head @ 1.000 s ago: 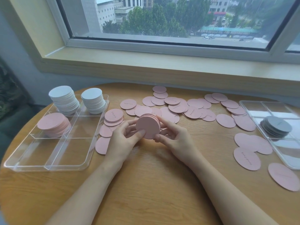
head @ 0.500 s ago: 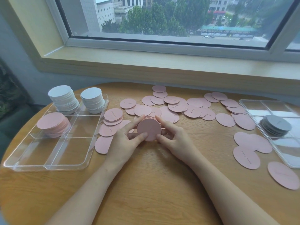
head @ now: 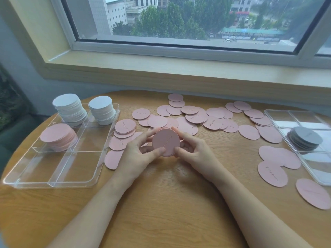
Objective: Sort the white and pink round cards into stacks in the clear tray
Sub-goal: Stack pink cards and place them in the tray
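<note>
My left hand [head: 137, 155] and my right hand [head: 194, 152] grip a small stack of pink round cards [head: 165, 141] between them, tilted with its face toward me, at the table's middle. The clear tray [head: 53, 181] lies at the left. Its two far compartments hold two tall white card stacks [head: 69, 109] [head: 102, 109]. Its middle-left compartment holds a pink stack [head: 58, 136]. Loose pink cards [head: 195, 116] are spread across the table behind my hands.
A second clear tray [head: 279, 115] at the right edge holds a grey card stack [head: 305, 137]. Several more pink cards [head: 273, 173] lie near it. A small pink pile [head: 124, 127] sits beside the left tray. The window sill runs behind the round wooden table [head: 170, 212].
The pink stack in my hands has dropped slightly toward the table and tilted so its face turns more toward me. Both hands keep their grip.
</note>
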`<action>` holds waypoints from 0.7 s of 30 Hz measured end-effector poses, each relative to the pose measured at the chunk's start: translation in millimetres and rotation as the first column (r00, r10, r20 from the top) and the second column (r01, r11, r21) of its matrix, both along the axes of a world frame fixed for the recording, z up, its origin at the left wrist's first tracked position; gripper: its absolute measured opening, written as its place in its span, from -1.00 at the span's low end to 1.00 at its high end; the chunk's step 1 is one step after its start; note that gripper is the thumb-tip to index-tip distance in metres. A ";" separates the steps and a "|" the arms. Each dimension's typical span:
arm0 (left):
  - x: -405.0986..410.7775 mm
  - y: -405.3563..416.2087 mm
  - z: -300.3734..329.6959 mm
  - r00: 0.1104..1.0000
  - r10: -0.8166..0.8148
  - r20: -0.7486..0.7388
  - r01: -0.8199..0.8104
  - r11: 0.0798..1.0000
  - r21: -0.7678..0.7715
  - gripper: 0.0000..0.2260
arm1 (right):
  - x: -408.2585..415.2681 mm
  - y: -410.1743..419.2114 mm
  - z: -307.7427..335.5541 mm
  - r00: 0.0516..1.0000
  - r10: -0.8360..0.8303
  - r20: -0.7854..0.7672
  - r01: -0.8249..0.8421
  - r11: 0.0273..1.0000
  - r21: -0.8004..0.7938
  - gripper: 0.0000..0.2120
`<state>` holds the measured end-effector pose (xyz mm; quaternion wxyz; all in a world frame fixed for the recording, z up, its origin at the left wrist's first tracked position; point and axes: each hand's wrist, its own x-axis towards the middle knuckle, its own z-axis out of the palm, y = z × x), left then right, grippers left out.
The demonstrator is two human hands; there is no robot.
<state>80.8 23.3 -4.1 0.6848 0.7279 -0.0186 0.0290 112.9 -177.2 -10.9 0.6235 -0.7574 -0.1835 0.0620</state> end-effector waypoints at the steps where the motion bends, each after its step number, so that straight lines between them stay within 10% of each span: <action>1: -0.1 -0.4 -0.1 1.000 0.001 -0.002 -0.001 1.000 -0.008 -0.46 | -0.5 0.2 0.5 1.000 0.000 0.007 0.000 1.000 0.010 -0.44; 21: 1.5 -0.6 -2.9 0.997 0.072 -0.003 -0.072 0.993 -0.096 -0.53 | 14.7 -3.3 -6.2 0.954 -0.044 0.297 0.086 0.988 -0.129 -0.54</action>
